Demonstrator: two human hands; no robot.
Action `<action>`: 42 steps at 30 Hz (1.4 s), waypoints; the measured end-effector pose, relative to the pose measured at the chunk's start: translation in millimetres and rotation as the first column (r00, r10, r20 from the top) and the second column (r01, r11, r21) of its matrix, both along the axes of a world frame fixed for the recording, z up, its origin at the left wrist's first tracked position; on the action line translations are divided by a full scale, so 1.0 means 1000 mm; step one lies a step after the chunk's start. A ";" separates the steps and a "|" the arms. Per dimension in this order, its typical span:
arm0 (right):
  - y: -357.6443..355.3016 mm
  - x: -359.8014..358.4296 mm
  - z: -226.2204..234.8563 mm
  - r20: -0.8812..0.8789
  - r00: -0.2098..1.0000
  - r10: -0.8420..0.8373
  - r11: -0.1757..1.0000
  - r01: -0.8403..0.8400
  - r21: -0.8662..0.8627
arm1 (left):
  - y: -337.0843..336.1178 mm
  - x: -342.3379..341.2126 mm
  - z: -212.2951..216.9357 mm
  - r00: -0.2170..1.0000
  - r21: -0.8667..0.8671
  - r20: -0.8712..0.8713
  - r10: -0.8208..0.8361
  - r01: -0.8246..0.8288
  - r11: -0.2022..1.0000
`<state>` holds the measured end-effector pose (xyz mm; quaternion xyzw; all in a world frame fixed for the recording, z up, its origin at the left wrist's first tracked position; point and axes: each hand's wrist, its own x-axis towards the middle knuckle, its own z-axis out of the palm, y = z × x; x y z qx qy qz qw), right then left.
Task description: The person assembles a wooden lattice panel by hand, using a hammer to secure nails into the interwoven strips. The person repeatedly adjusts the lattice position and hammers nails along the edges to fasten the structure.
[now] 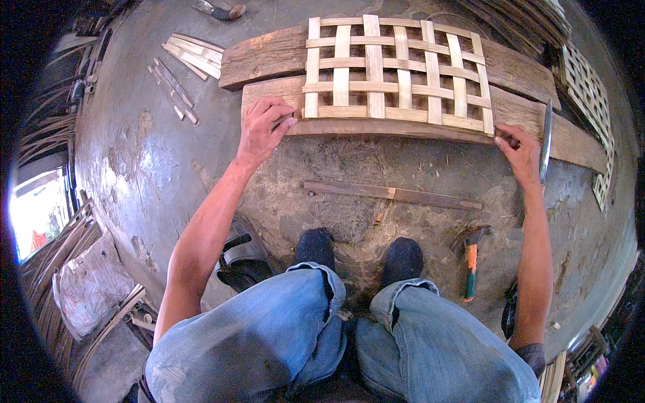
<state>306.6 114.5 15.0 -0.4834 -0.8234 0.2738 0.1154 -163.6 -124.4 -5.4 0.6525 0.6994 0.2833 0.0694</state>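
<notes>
A woven lattice of pale, flat bamboo strips (375,67) lies across two thick wooden boards in front of me. At its near left corner is my left hand (263,131), with thumb and forefinger pinched together over the nearer board (403,130). My right hand (521,151) is at the near right corner, its fingers curled and pressed close to the thumb. Both sets of fingertips come right up to the ends of the lattice's front strip. What is between them is too small to make out. A long knife blade (547,138) stands up just right of my right hand.
On the floor before my feet lies a dark wooden strip (396,193). A hammer (471,262) with an orange and green handle rests to its right. Pale split strips (193,55) lie at the left, and another woven lattice (590,94) leans at the far right.
</notes>
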 end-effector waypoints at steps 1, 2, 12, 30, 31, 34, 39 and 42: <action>0.000 0.000 0.000 0.003 1.000 -0.003 1.000 0.003 -0.005 | 0.000 0.000 0.000 1.000 -0.002 -0.004 0.001 -0.001 1.000; 0.000 0.000 0.000 0.007 1.000 -0.006 1.000 0.006 -0.009 | 0.000 0.001 0.000 1.000 -0.003 -0.008 0.002 -0.002 1.000; 0.001 0.002 -0.001 0.043 0.999 0.004 1.000 -0.003 -0.007 | -0.002 0.001 0.001 1.000 -0.016 0.004 0.014 -0.014 1.000; 0.001 0.001 -0.001 0.001 0.999 0.041 0.999 -0.041 0.010 | -0.003 -0.004 -0.001 1.000 -0.007 0.025 0.005 -0.005 1.000; 0.001 0.002 -0.001 -0.009 0.999 0.047 0.999 -0.047 0.017 | -0.003 -0.004 -0.001 1.000 -0.007 0.027 0.002 -0.002 1.000; 0.001 0.003 -0.001 -0.011 0.999 0.048 0.999 -0.047 0.017 | -0.003 -0.003 -0.001 1.000 -0.005 0.023 -0.006 0.006 1.000; 0.002 0.005 -0.005 -0.053 0.996 0.074 0.996 -0.071 0.056 | -0.003 -0.006 -0.004 1.000 0.010 0.005 -0.028 0.028 1.000; 0.003 0.005 -0.005 -0.048 0.996 0.080 0.996 -0.078 0.050 | -0.003 -0.005 -0.003 1.000 0.013 -0.006 -0.027 0.027 1.000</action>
